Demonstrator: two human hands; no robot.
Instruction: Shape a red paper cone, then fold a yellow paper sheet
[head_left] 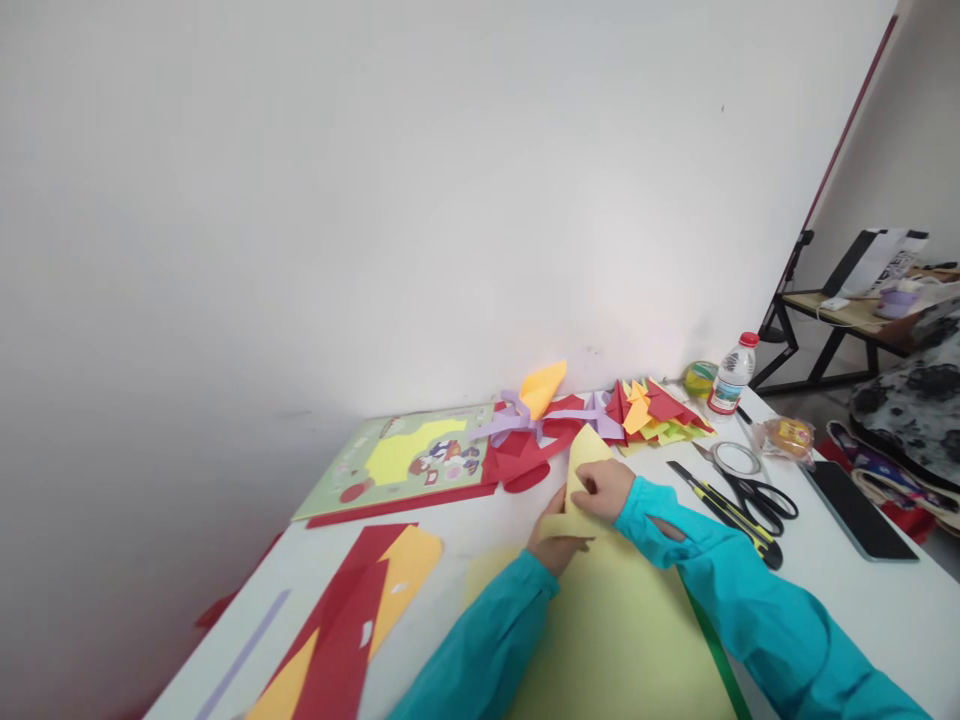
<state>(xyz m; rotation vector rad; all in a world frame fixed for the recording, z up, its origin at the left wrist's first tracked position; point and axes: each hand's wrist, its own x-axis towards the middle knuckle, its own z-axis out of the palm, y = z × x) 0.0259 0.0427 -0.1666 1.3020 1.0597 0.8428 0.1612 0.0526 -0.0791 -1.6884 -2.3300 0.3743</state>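
Both my hands hold a piece of pale yellow paper point(589, 450) that is bent and partly folded, its pointed end standing up. My left hand point(553, 540) grips it from the left and below, partly hidden by the paper. From the right, my right hand point(606, 488) pinches it with curled fingers. Under my forearms lies a large pale yellow sheet point(622, 630), with a green edge point(716, 650) along its right side. Right of my right forearm are a black and yellow utility knife point(731, 515) and black-handled scissors point(765, 500).
Red strips point(337, 620), orange paper point(409, 575) and a purple strip point(244, 655) lie at left. A green picture pad point(337, 470) and folded papers point(652, 405) line the wall. At right are a tape roll point(736, 458), bottle point(731, 378), wrapped snack point(789, 437) and phone point(862, 510).
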